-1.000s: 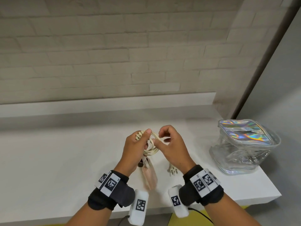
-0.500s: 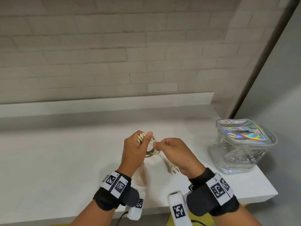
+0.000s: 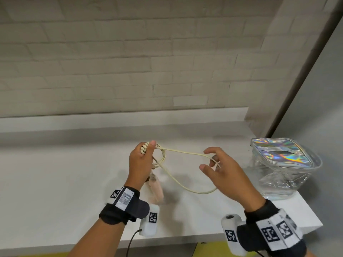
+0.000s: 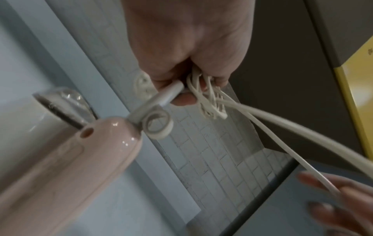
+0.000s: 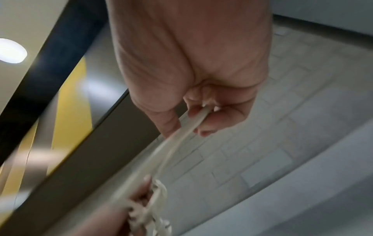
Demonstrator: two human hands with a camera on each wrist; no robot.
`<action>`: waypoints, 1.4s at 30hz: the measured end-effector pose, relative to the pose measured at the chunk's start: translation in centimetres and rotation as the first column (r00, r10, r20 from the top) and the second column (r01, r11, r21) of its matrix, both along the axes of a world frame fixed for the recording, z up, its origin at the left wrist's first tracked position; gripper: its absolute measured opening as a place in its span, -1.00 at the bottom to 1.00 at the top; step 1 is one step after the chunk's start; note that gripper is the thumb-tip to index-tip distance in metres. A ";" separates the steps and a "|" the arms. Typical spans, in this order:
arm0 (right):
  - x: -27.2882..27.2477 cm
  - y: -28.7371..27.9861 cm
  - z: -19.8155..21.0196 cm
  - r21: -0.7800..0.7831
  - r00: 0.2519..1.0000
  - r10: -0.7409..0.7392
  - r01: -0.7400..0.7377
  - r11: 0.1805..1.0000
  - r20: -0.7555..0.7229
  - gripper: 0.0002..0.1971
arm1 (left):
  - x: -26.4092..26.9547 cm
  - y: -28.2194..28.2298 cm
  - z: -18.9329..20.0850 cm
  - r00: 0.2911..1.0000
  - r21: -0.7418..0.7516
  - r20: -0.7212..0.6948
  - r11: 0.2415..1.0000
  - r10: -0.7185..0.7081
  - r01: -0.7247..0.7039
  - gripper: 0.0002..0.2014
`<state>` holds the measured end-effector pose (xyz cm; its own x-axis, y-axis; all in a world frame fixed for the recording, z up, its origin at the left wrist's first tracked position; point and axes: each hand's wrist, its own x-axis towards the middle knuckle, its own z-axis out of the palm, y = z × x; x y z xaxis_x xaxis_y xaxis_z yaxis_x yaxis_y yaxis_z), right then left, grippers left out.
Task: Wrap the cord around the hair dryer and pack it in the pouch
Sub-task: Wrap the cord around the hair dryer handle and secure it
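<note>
the limp, springy cord (image 3: 182,165) is coiled in the clenched left hand (image 3: 141,164) above the counter, its loop pinched, it seems, by the right hand (image 3: 220,169) (hair dryer (image 4: 66,167) dangling light below), best gripped at the coils.

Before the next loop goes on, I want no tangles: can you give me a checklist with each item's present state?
1. Left hand holds the coiled turns of the cream cord: ok.
2. Right hand has a grip on the free length: ok, pinched in the right wrist view.
3. Free length clear of knots: ok, one open loop.
4. Pink plastic hair dryer supported: ok; it hangs from the left hand.
5. Clear pouch with iridescent top open: cannot tell.
6. Plug end located: cannot tell.
</note>
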<state>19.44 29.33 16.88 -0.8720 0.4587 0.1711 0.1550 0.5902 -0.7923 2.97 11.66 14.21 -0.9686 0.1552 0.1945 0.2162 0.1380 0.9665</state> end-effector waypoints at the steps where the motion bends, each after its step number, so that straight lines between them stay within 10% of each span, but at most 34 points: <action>1: 0.0 -0.4 -0.5 0.109 1.000 0.012 -0.011 0.994 -0.008 -0.66 | 0.2 0.1 0.0 1.000 0.015 0.014 1.000 -0.002 0.002 -0.72; 7: -1.0 -4.4 -1.7 0.455 0.999 0.025 -0.011 0.890 -0.025 -0.58 | 1.7 1.5 -0.8 0.999 -0.026 -0.047 1.000 -0.011 0.010 -0.70; 11: -2.4 -6.7 -1.2 0.268 0.998 0.024 -0.008 0.963 -0.056 -0.84 | 2.9 2.6 -1.0 0.998 0.005 -0.065 1.000 -0.027 0.027 -0.73; 16: -3.4 -7.9 -1.6 0.286 0.993 -0.082 0.055 0.957 0.082 -0.64 | 4.0 3.2 -0.8 0.996 0.048 -0.087 0.999 -0.011 0.015 -0.74; 20: -4.1 -7.4 -2.1 -0.034 0.991 -0.014 0.019 0.999 0.131 -0.53 | 4.1 3.4 -0.8 0.994 0.041 -0.107 0.999 -0.002 0.006 -0.76; 27: -3.6 -7.1 -1.9 0.069 0.956 0.208 -0.227 0.972 0.207 -0.61 | 2.4 3.2 -0.9 0.998 0.039 -0.060 0.999 0.029 -0.026 -0.73; 32: -0.1 -4.9 -0.8 -0.212 0.807 0.584 -0.559 0.802 0.082 -0.79 | 0.0 1.9 -0.6 0.992 0.053 -0.014 0.991 0.127 -0.126 -0.75; 38: 0.8 -3.5 -0.3 -0.264 0.551 0.722 -0.687 0.677 0.418 -0.72 | 0.3 2.5 -0.7 0.996 0.082 -0.011 0.993 0.089 -0.088 -0.74; 42: -1.2 -4.3 -0.6 -0.326 0.766 0.553 -0.457 0.828 0.328 -0.55 | 1.5 3.1 -1.4 0.994 0.006 -0.105 1.000 0.021 -0.021 -0.76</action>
<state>18.27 25.05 16.32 -0.9551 -0.0853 -0.2839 0.2066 0.4953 -0.8438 4.45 14.79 12.79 -0.9458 0.1337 0.2960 0.3136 0.1390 0.9393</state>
